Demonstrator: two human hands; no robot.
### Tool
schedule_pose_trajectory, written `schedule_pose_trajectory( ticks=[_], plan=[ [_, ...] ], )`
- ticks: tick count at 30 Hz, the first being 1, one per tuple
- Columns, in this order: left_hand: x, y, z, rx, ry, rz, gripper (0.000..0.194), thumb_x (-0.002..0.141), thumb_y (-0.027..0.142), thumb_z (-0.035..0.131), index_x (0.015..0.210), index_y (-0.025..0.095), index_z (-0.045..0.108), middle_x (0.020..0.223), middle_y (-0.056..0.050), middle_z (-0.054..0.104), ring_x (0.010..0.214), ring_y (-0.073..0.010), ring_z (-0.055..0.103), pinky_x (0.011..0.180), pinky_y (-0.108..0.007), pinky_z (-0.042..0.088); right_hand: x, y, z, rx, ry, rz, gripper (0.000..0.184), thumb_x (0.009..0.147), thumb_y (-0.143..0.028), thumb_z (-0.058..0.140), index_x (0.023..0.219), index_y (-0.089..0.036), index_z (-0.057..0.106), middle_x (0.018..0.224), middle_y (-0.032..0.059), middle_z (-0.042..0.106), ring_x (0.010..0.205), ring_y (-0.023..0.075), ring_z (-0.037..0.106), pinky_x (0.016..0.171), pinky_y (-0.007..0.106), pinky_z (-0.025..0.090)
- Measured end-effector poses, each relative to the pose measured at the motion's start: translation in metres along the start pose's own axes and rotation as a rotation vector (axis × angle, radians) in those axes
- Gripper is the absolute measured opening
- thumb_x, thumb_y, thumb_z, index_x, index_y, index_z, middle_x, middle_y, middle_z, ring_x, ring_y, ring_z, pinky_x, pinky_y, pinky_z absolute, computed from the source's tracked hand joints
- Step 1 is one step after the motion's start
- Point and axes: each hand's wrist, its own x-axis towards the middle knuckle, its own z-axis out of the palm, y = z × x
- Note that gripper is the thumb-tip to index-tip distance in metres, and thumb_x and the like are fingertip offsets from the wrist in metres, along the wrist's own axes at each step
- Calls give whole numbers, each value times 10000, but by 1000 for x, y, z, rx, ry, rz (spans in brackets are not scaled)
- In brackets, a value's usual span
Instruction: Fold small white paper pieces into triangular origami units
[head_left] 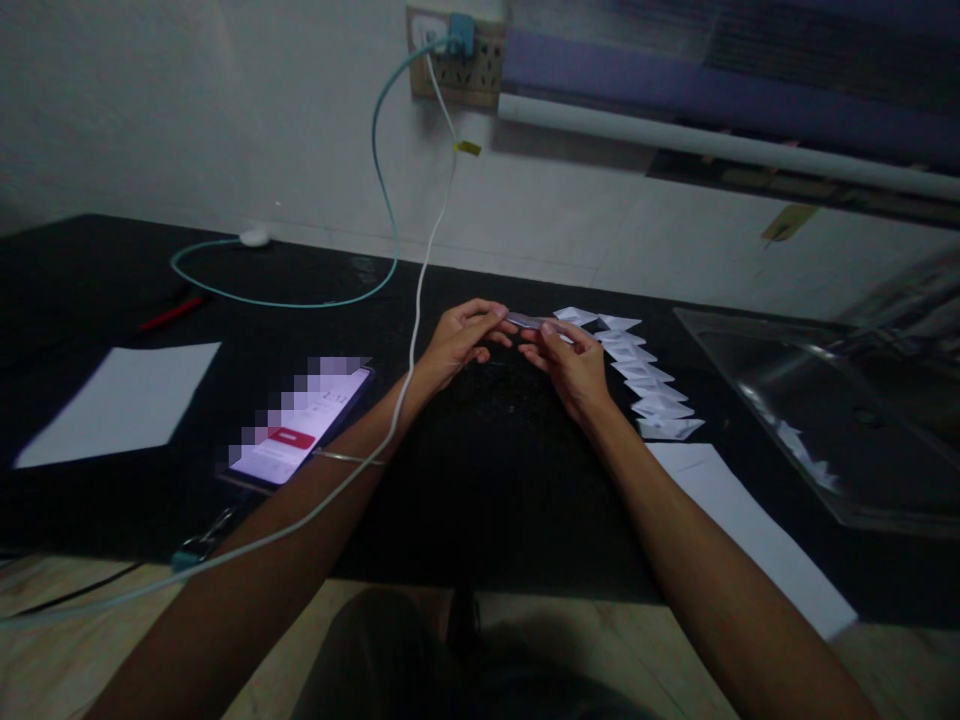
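Observation:
Between my two hands is a small folded piece of paper [524, 321], held just above the black countertop [480, 500]. My left hand [466, 340] pinches its left end between thumb and fingers. At the other end, my right hand [574, 360] grips it the same way, its lower fingers curled. The fingers hide part of the fold, so its full shape cannot be made out. Close behind and right of my right hand lies a row of several folded white paper boats [649, 385], pointed at their ends and overlapping one another.
White paper sheets lie at the right [739, 520] and left [127, 400]. A lit phone [300, 425] rests beside my left forearm, which a white cable [417, 310] crosses. A metal sink [825, 410] is at right, a red-handled tool [171, 314] at left. The wall holds a power socket [487, 65].

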Motion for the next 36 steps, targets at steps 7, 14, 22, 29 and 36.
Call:
schedule_pose_trajectory(
  ticks=[7,14,22,29,36],
  plan=[
    [8,-10,-3,99,28,51,303,950,463,627,926,161,641,954,-116,765,757,-118,727,482,-161,433,-2,0,1,-39,-31,-29,369,661,-475,904,867,-206,757,874,47,784,781,158,754,796,316,656],
    [12,-14,-4,226,19,139,272,971,410,599,859,163,617,824,-74,747,667,-93,686,511,-168,448,0,3,0,-92,6,-57,428,629,-522,910,833,-186,742,823,35,755,747,149,731,690,274,631],
    [8,-12,-1,303,21,177,177,982,344,573,995,189,659,789,-31,706,585,-82,625,470,-181,413,5,8,-6,-170,25,-113,409,682,-561,861,853,-223,706,768,13,733,683,147,700,734,321,615],
    [5,-8,2,240,3,159,217,911,338,687,1078,200,673,827,-33,706,662,-112,664,521,-202,438,6,9,-6,-184,28,-140,398,712,-564,833,874,-232,687,758,4,718,688,152,693,747,335,607],
    [5,-10,-3,242,-85,113,252,899,411,702,968,169,722,839,-64,748,586,-78,596,490,-191,405,5,7,-6,-133,25,-153,350,715,-530,848,847,-242,700,780,-5,714,712,137,689,715,307,610]
  ],
)
